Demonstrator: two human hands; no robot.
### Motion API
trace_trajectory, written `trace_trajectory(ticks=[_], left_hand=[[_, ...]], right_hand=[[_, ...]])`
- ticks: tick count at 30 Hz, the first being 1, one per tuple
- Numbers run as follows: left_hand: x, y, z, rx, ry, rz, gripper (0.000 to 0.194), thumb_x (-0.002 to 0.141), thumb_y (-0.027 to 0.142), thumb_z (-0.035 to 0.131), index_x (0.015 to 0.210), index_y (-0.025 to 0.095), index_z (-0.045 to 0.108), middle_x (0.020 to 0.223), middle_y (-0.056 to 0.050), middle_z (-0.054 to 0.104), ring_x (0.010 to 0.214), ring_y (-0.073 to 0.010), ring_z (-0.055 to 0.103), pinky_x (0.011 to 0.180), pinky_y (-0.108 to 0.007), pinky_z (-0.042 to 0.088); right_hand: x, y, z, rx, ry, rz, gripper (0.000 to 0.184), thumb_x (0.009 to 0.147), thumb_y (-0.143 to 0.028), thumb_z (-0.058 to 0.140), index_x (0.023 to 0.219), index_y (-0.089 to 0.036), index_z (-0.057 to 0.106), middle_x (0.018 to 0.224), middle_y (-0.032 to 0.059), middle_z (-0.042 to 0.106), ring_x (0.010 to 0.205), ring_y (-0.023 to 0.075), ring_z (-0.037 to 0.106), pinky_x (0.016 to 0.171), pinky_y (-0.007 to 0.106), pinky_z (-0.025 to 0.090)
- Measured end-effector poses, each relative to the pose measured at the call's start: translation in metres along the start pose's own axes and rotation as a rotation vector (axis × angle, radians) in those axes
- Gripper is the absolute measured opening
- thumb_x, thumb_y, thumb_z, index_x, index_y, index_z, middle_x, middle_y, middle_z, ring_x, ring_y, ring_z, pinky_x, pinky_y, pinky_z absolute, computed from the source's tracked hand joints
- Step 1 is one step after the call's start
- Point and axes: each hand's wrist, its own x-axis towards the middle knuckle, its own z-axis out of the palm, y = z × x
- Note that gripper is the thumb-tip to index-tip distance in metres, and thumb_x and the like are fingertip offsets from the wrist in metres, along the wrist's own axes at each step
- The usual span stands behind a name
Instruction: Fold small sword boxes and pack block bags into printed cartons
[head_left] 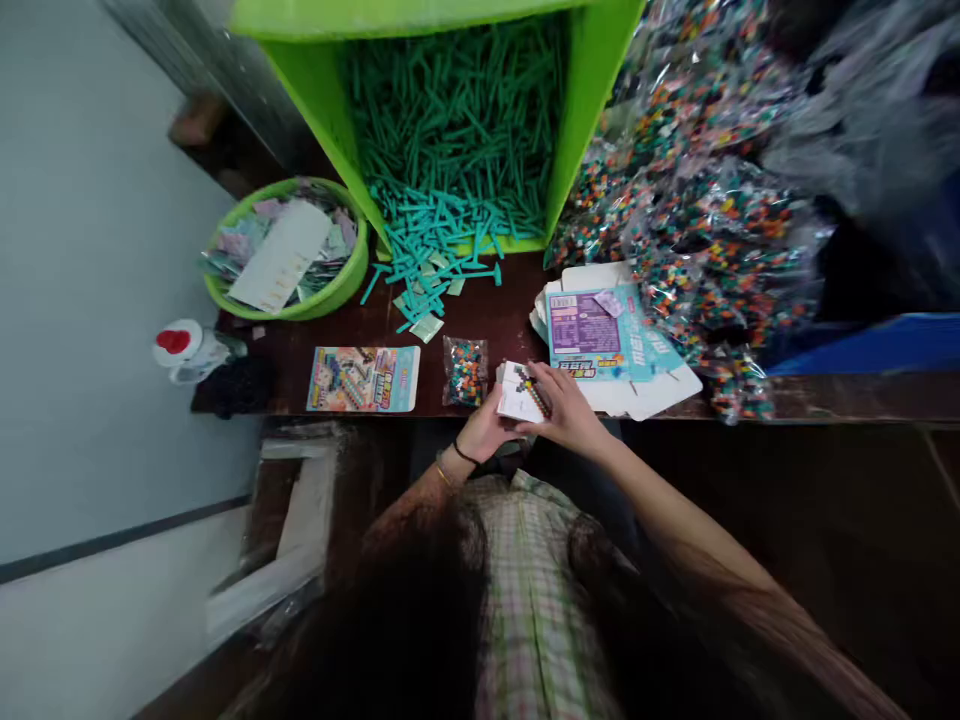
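Observation:
Between my two hands is a small white printed leaflet (517, 398), with a pixel-style pickaxe picture on its face. My left hand (484, 428) grips its left side from below. Across its right side lie the fingers of my right hand (568, 408), closed on the same leaflet. Just left of it, a clear bag of colourful beads (465, 371) rests on the table. Farther left lies a flat printed box (363, 379) with bright artwork. To the right, unfolded blue-and-purple cartons (592, 330) are spread beyond my right hand.
A green bin (592, 130) of teal hammer-shaped sticks stands at the back, some spilling out with small sachets (427, 327). Left is a green basket (330, 290) of packets. Many bead bags (720, 240) are heaped right. A red-lidded white bottle (182, 343) stands far left.

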Motion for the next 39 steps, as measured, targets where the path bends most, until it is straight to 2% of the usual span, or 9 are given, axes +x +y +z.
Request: trace_trajectory(ticks=[7, 13, 18, 21, 24, 27, 31, 37, 39], left_hand=[[0.008, -0.005, -0.009, 0.122, 0.077, 0.21, 0.038, 0.08, 0.029, 0.082, 0.112, 0.017, 0.067, 0.11, -0.008, 0.074, 0.105, -0.0248, 0.069, 0.092, -0.039, 0.057], [0.006, -0.016, -0.01, 0.193, 0.096, 0.277, 0.054, 0.065, 0.039, 0.093, 0.105, 0.021, 0.061, 0.108, -0.004, 0.072, 0.1, -0.0208, 0.069, 0.085, -0.037, 0.06], [0.008, -0.024, -0.01, 0.353, 0.134, 0.378, 0.077, 0.072, 0.046, 0.089, 0.136, 0.027, 0.051, 0.112, -0.006, 0.071, 0.1, -0.0232, 0.069, 0.082, -0.038, 0.06], [0.01, -0.017, -0.008, 0.634, 0.142, 0.504, 0.068, 0.088, 0.045, 0.074, 0.149, 0.03, 0.047, 0.125, -0.009, 0.069, 0.113, -0.0259, 0.068, 0.096, -0.042, 0.057], [0.011, 0.0, -0.006, 1.119, 0.22, 0.626, 0.044, 0.096, 0.038, 0.064, 0.138, 0.026, 0.062, 0.131, -0.012, 0.066, 0.123, -0.0299, 0.063, 0.106, -0.044, 0.05], [0.009, 0.016, -0.005, 1.502, 0.324, 0.736, 0.034, 0.093, 0.032, 0.067, 0.125, 0.023, 0.068, 0.123, -0.012, 0.066, 0.116, -0.0302, 0.065, 0.098, -0.041, 0.052], [0.014, 0.026, -0.007, 1.501, 0.22, 0.817, 0.019, 0.09, 0.02, 0.069, 0.109, 0.021, 0.065, 0.104, -0.006, 0.068, 0.096, -0.021, 0.066, 0.085, -0.032, 0.052], [0.035, 0.046, -0.019, 1.358, -0.055, 0.698, 0.015, 0.087, 0.016, 0.067, 0.08, 0.019, 0.055, 0.082, 0.001, 0.06, 0.078, -0.0142, 0.057, 0.077, -0.027, 0.048], [0.038, 0.051, -0.023, 1.317, -0.143, 0.665, 0.011, 0.088, 0.015, 0.064, 0.081, 0.018, 0.056, 0.081, 0.001, 0.058, 0.078, -0.0137, 0.057, 0.077, -0.027, 0.049]], right_hand=[[0.005, -0.004, -0.013, -0.052, -0.1, 0.054, 0.1, 0.088, -0.075, 0.062, 0.161, -0.015, 0.03, 0.151, 0.0262, 0.052, 0.134, 0.0445, 0.052, 0.107, 0.061, 0.042], [0.006, -0.004, -0.025, 0.009, -0.062, 0.033, 0.083, 0.087, -0.069, 0.069, 0.148, -0.019, 0.043, 0.147, 0.0243, 0.053, 0.133, 0.0439, 0.053, 0.105, 0.061, 0.045], [-0.008, -0.006, -0.015, 0.027, 0.091, 0.062, 0.08, 0.086, -0.065, 0.072, 0.144, -0.018, 0.043, 0.137, 0.0242, 0.056, 0.126, 0.0416, 0.056, 0.105, 0.059, 0.047], [-0.01, -0.002, -0.011, 0.02, 0.111, 0.1, 0.081, 0.087, -0.066, 0.07, 0.147, -0.018, 0.043, 0.136, 0.0233, 0.056, 0.124, 0.0409, 0.057, 0.106, 0.06, 0.046], [-0.002, 0.004, -0.009, 0.011, 0.06, 0.124, 0.085, 0.087, -0.068, 0.069, 0.151, -0.018, 0.043, 0.139, 0.0237, 0.054, 0.127, 0.0416, 0.055, 0.106, 0.06, 0.047], [0.008, 0.007, -0.01, -0.037, -0.019, 0.146, 0.085, 0.088, -0.065, 0.068, 0.154, -0.017, 0.041, 0.143, 0.0246, 0.053, 0.129, 0.0435, 0.053, 0.106, 0.062, 0.045], [0.012, 0.007, -0.013, -0.096, -0.128, 0.115, 0.097, 0.085, -0.062, 0.072, 0.161, -0.017, 0.03, 0.149, 0.0257, 0.05, 0.133, 0.0464, 0.049, 0.106, 0.064, 0.044], [0.011, 0.005, -0.02, -0.128, -0.219, 0.082, 0.102, 0.082, -0.047, 0.077, 0.163, -0.016, 0.024, 0.154, 0.0252, 0.045, 0.136, 0.0463, 0.045, 0.108, 0.063, 0.043], [0.012, 0.004, -0.021, -0.13, -0.22, 0.085, 0.101, 0.082, -0.046, 0.076, 0.163, -0.015, 0.025, 0.154, 0.0251, 0.046, 0.136, 0.0462, 0.045, 0.108, 0.063, 0.042]])
